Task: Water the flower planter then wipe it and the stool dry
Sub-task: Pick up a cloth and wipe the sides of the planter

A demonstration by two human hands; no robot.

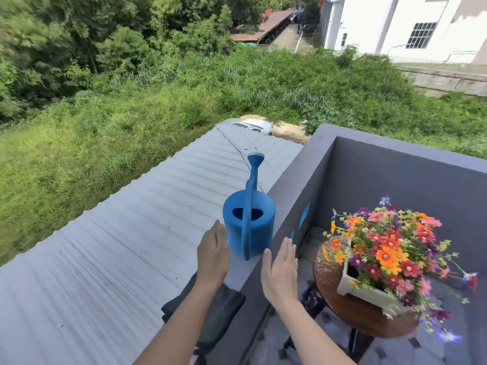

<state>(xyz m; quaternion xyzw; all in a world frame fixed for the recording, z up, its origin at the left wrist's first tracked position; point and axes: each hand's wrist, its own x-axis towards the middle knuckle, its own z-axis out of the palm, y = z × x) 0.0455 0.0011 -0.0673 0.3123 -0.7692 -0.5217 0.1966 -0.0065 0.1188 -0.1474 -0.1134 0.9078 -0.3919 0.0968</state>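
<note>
Head view: a blue watering can [249, 225] is seen standing upright on the flat top of a grey parapet wall [297, 180], its long spout pointed away from the wearer and its handle arched over the two filling holes. Both hands are extended toward the can, one on each side of it. The left hand [213, 255] is held with fingers loosely together and slightly curved, its fingertips just beside the can's left flank; whether contact is made cannot be told. The right hand [279, 272] is held flat and spread, thumb out, near the lower right of the can but apart from it. Nothing is gripped by either hand.

A dark folded cloth [224, 312] is seen lying on the wall top beneath the left forearm, nearer the wearer than the can.

To the right, inside the wall, a round brown stool [332, 275] on dark legs is seen standing on a tiled floor. A pale rectangular flower planter [363, 292] is set on the stool, tilted in the view, and is filled with orange, red, pink and purple flowers [390, 248] that spill over its edges. The planter lies well to the right of both hands, the right hand being the nearer one.

Beyond the wall a corrugated grey roof [131, 233] is visible below, with thick green vegetation behind it.
</note>
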